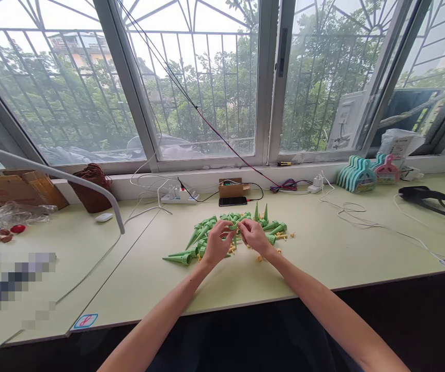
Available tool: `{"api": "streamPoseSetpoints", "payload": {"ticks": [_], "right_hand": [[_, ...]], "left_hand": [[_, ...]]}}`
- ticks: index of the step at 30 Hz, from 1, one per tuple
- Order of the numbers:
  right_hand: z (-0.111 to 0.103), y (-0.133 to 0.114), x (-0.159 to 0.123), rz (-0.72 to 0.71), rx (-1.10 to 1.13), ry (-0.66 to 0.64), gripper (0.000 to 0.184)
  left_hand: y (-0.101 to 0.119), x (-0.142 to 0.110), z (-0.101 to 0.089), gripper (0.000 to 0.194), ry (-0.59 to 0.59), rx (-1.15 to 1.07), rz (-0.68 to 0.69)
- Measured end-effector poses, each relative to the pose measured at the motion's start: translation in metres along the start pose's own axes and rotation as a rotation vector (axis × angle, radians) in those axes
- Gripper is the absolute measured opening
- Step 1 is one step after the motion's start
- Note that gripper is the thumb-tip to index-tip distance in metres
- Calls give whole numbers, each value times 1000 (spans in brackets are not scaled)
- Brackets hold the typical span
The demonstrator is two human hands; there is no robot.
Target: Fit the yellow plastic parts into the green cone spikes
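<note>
My left hand (219,242) is closed round the wide end of a green plastic spike (235,241), whose tapered tip points down between my hands. My right hand (254,236) is pinched at the rim of that spike; whatever its fingertips hold is too small to make out. Around and behind both hands lies a loose pile of similar green spikes (204,233), most on their sides. Two green spikes (265,212) stand tip up at the pile's back right. Small yellow plastic pieces (281,236) are scattered by the pile, some near my right wrist.
Behind the pile lie a phone (233,201) and a small cardboard box (232,190). A power strip (180,196) with cables is at the back left. Teal hangers (357,174) and black glasses-like gear (431,199) are on the right. A white curved bar (90,185) crosses the left.
</note>
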State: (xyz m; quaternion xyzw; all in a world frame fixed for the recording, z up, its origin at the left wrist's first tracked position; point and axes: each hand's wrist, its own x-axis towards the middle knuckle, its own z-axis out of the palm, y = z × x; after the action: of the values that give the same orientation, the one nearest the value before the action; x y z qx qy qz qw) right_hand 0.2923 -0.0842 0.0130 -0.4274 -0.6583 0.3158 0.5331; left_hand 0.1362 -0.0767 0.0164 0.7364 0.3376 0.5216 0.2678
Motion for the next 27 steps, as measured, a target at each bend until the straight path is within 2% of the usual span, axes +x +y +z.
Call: {"api": "streamPoseSetpoints", "payload": {"ticks": [8, 12, 16, 19, 23, 27], "right_hand": [[-1, 0, -1, -26, 2, -1, 37], [-2, -2, -1, -46, 17, 43, 38], [-4, -4, 0, -76, 34, 109, 37], [-5, -4, 0, -86, 7, 122, 37], [-5, -3, -1, -129, -58, 71, 36], [-4, -4, -3, -164, -83, 24, 34]], "left_hand": [[5, 0, 0, 24, 4, -9, -14], [4, 0, 0, 38, 20, -65, -45], [0, 1, 1, 37, 23, -71, -70], [0, 3, 2, 34, -11, -209, -166], [5, 6, 1, 40, -49, -464, -377], [9, 6, -1, 45, -65, -557, -505]]}}
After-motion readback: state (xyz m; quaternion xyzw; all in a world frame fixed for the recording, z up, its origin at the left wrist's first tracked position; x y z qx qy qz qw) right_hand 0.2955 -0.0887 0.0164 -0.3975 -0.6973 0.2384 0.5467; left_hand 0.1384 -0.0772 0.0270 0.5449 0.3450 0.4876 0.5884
